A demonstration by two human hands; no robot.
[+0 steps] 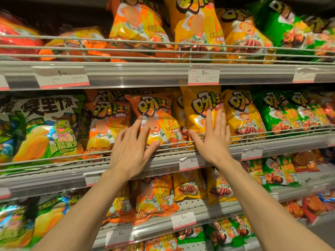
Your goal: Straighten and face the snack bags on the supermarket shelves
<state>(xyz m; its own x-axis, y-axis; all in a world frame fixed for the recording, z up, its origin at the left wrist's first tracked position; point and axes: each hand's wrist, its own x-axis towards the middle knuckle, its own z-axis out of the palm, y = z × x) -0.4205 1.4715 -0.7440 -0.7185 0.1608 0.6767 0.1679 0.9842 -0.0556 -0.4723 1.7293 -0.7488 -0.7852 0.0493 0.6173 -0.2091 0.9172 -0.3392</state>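
On the middle shelf an orange snack bag (159,113) stands upright behind the wire rail (170,146). My left hand (132,151) lies flat against its front with straight, spread fingers, the thumb near the rail. Just to the right a yellow snack bag (199,104) stands upright, and my right hand (213,136) presses flat on its lower front, fingers pointing up. Another orange bag (105,124) leans to the left of the first one. Neither hand holds anything.
A green and white bag (49,127) fills the middle shelf's left; yellow (241,113) and green bags (277,113) stand to the right. The upper shelf (126,73) carries more orange, yellow and green bags, some lying flat at left. Lower shelves hold several bags. Price tags (204,75) line the edges.
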